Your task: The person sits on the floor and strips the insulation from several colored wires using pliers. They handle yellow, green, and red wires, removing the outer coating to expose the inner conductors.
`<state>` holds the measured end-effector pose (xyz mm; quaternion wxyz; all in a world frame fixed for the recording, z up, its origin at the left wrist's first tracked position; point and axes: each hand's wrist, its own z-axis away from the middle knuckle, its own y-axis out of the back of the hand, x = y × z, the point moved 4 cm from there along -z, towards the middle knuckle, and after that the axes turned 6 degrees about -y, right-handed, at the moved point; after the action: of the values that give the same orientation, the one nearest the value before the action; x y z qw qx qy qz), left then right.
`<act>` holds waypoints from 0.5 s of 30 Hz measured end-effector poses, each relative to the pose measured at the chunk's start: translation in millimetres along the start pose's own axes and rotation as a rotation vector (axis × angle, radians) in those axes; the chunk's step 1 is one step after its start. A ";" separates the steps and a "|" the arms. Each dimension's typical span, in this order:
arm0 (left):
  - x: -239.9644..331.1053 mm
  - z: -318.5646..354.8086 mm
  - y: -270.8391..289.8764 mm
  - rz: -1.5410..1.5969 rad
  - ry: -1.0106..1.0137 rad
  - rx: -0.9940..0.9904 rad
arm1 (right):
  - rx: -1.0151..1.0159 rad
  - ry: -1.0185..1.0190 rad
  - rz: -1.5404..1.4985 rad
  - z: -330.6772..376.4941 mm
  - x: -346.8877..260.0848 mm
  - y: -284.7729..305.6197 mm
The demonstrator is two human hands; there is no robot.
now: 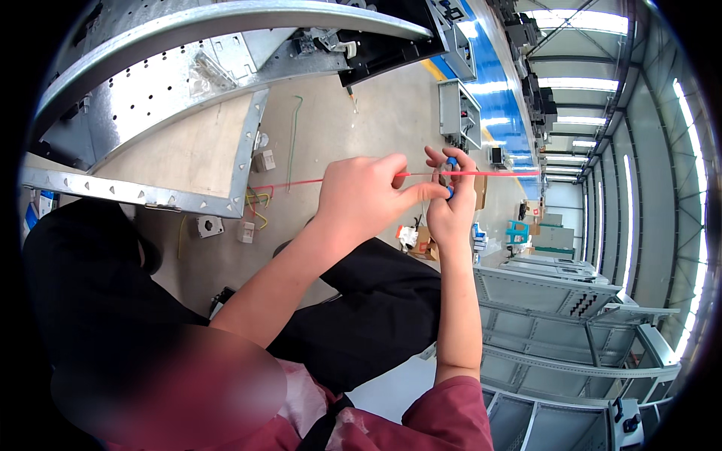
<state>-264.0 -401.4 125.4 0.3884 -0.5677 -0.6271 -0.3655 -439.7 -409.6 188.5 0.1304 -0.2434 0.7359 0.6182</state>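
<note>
A red wire (504, 174) runs sideways in front of me, its one end pointing right and the rest trailing off to the left. My left hand (357, 195) pinches it between thumb and fingers. Just right of that pinch, the red covering gives way to a short, thin bare-looking stretch. My right hand (455, 214) is closed round a small hand tool with blue handles (451, 162), which sits across the wire. The tool's jaws are mostly hidden by fingers, so I cannot tell its exact kind.
At upper left stands a perforated metal cabinet frame (162, 86) with a wooden board (192, 150). On the floor lie a green wire (294, 131), yellow wire pieces (259, 209) and small white boxes (246, 231). Grey cabinet frames (541, 323) stand at right.
</note>
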 end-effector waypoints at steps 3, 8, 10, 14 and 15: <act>6.8 -1.8 3.5 0.090 -0.142 0.059 | 0.002 -0.190 -0.136 1.2 -0.7 -3.1; 8.7 -0.5 -3.8 0.291 -0.216 -0.011 | 0.018 -0.190 -0.003 0.3 -0.8 2.0; 8.3 0.8 -5.0 0.353 -0.179 -0.046 | 0.018 -0.161 0.023 1.2 -0.6 2.1; 7.9 1.8 -4.8 0.392 -0.158 -0.089 | 0.022 -0.149 0.028 2.4 0.4 2.9; 8.1 2.2 -4.8 0.408 -0.161 -0.076 | 0.028 -0.138 0.035 2.3 0.7 3.3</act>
<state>-269.3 -396.4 131.7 0.3814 -0.7244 -0.5139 -0.2562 -442.3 -407.1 190.5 0.1733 -0.1856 0.7378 0.6254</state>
